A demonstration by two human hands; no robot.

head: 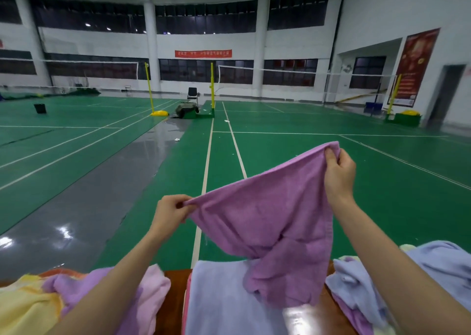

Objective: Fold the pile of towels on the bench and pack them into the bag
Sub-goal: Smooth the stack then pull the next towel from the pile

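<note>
Fingers (178,204) of left hand (169,211), right hand (340,171) pinch purple towel (267,215) top edge aloft | lower end on blue towel (221,299)

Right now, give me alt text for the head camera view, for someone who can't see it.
Two hands hold a purple towel by its top edge, the right hand higher than the left hand, its lower end resting on a pale blue towel on the bench. Loose towels lie either side; a green badminton court stretches beyond.
</note>
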